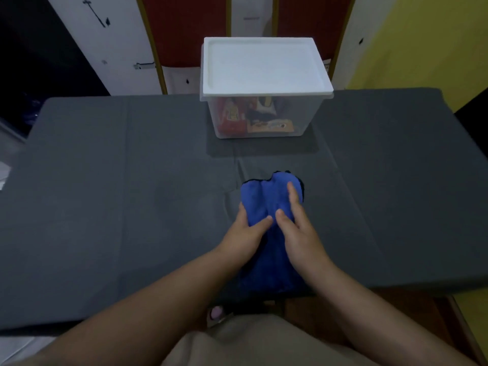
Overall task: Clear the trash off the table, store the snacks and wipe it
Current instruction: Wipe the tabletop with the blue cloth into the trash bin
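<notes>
Your table (105, 207) is covered in a dark grey sheet, creased in long folds and rucked up just left of the cloth. The left half of it is bare.

Your left hand (244, 237) sits on the cloth's left edge, near the middle of the table on your side. The thumb lies across the top of the fabric and the fingers curl round the left edge, so it is pinching the cloth.

The cloth (266, 199) is bright blue and plush, bunched into a long thick roll that runs away from you. Its far end is rounded and lumpy with a dark edge showing; its near end drops over the table's front edge, between your forearms.

Your right hand (299, 233) lies on the cloth's right side, fingers stretched forward flat along the fabric, thumb pressed into the middle close to your left thumb. It presses rather than grips.

Beyond the cloth, well apart at the far edge, stands a clear bin (261, 117) with a white lid (264, 67) on, snacks (237, 117) visible through the wall.
</notes>
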`<state>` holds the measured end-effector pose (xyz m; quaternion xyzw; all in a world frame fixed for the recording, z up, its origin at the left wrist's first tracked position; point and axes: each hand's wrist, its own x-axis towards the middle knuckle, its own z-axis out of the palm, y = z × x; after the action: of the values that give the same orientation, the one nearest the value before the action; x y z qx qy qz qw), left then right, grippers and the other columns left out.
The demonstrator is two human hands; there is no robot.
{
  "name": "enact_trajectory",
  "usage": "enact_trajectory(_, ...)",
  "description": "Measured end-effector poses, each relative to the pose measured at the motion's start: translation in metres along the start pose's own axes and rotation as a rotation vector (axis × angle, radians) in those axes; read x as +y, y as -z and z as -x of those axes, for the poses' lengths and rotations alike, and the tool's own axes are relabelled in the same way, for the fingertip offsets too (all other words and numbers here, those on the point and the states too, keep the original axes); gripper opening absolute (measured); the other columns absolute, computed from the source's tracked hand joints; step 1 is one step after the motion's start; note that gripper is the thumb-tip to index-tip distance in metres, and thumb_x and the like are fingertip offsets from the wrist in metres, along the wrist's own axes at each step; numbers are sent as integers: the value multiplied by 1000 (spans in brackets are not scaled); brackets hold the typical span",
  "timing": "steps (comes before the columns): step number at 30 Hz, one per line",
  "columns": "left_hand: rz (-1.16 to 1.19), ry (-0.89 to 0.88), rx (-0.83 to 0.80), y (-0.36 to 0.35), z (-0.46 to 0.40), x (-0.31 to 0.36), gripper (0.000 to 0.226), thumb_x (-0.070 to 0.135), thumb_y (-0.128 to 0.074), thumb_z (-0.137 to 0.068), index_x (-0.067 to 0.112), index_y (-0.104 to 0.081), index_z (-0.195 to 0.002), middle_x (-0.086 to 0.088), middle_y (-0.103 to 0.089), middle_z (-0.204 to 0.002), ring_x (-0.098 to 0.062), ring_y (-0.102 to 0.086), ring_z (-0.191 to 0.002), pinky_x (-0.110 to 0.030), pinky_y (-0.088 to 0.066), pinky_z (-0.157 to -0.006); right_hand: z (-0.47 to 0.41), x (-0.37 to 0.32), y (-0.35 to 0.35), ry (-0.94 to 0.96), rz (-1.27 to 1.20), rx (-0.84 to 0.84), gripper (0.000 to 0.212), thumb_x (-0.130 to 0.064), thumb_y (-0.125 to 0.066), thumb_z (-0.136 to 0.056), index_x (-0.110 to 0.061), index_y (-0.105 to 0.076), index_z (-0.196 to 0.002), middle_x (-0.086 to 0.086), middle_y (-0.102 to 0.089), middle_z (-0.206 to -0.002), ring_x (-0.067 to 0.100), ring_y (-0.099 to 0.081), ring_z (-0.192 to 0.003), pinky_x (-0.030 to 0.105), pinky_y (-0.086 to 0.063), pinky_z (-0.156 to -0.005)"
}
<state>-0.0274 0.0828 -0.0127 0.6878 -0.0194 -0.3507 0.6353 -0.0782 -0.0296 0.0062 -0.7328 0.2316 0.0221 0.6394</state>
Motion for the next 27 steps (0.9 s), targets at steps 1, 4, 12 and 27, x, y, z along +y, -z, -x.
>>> enact_trajectory(1,1,9,27,3,-1,3,46,23,-54,-92,35,-40,-135,12,-60,-123,-6,-58,-110,-26,-48,-90,-2,-3,4,-9,-3,-8,67,-17,-45,-98,-53,-8,-141,-35,-29,-131,-21,-39,-111,9,-38,-92)
enact_trajectory(4,48,9,133,7,-5,9,41,15,-51,-92,35,-48,-127,7,-64,-117,-9,-63,-103,-26,-52,-82,-11,-10,18,-53,24,7,85,-10,-49,-95,-57,4,-141,-23,-37,-126,-3,-55,-91,18,-45,-77)
enact_trajectory(12,-191,-49,322,2,-25,2,66,14,-51,-91,31,-21,-147,7,-47,-140,-13,-50,-122,-32,-42,-102,-41,3,32,-14,377,-22,67,-20,-59,-91,-39,-26,-146,-8,-38,-133,3,-43,-107,18,-36,-89)
enact_trajectory(27,-1371,-175,71,3,-30,-31,66,52,-10,-93,23,21,-143,5,22,-156,-11,29,-138,-44,17,-113,-35,45,22,282,1306,-98,58,-47,-31,-88,-21,-48,-137,9,-44,-146,27,-43,-133,48,-40,-105)
